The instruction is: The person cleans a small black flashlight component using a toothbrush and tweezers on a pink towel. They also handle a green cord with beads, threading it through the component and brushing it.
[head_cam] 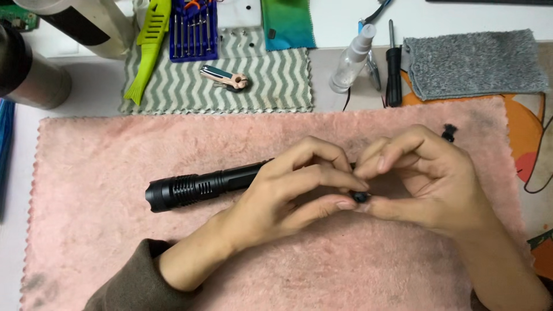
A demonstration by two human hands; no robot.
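Black flashlight (199,187) on pink towel (103,167), spray bottle (351,57), screwdriver (393,69) behind

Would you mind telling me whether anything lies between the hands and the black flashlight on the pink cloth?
Nothing visible does. The left hand already rests over the flashlight, and the right hand meets it at the tail end, pinching a small black part.

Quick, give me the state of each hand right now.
Left hand: closed around the black flashlight, steadying its rear end.
Right hand: fingers pinched on a small black part at that end.
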